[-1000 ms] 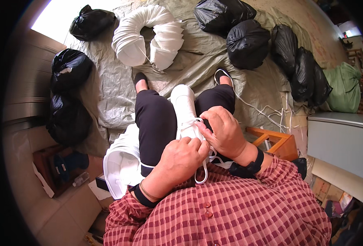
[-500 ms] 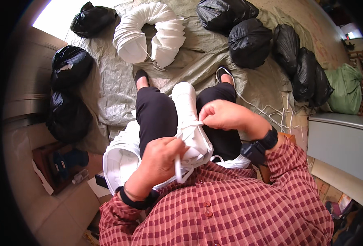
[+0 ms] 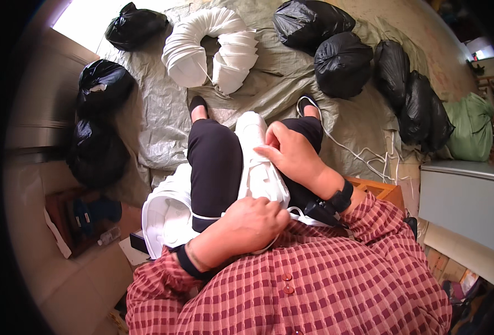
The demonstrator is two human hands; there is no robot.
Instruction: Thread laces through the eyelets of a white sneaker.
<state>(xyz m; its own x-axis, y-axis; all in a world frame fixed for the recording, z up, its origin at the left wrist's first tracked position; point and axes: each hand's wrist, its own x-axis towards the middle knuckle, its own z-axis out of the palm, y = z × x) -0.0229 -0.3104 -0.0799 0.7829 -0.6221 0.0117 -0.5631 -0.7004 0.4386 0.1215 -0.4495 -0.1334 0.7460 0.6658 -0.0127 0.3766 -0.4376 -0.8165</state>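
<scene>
A white lace-up shoe upper (image 3: 252, 131) lies lengthwise in my lap between my thighs, with white laces (image 3: 256, 162) crossing its front. My right hand (image 3: 298, 153) is closed over its upper right side, thumb pressed beside the lacing and fingers curled. Across the near end of the upper, my left hand (image 3: 255, 223) is closed with its fingertips hidden. A thin white lace curves out under that hand, apparently held in it. By my left thigh sits a bundle of nested white shoe uppers (image 3: 163, 215). A white cord runs from there over the thigh toward my left hand.
A curved stack of white uppers (image 3: 180, 42) lies on the tarp (image 3: 163, 123) beyond my feet. Black plastic bags (image 3: 344, 64) stand around both sides. At right are loose white cords (image 3: 378, 159), a green sack (image 3: 470, 125) and a grey cabinet (image 3: 464, 192).
My left hand has moved right and slightly down over the near end of the upper, and the hanging lace loop is gone. My right hand has shifted farther up the upper.
</scene>
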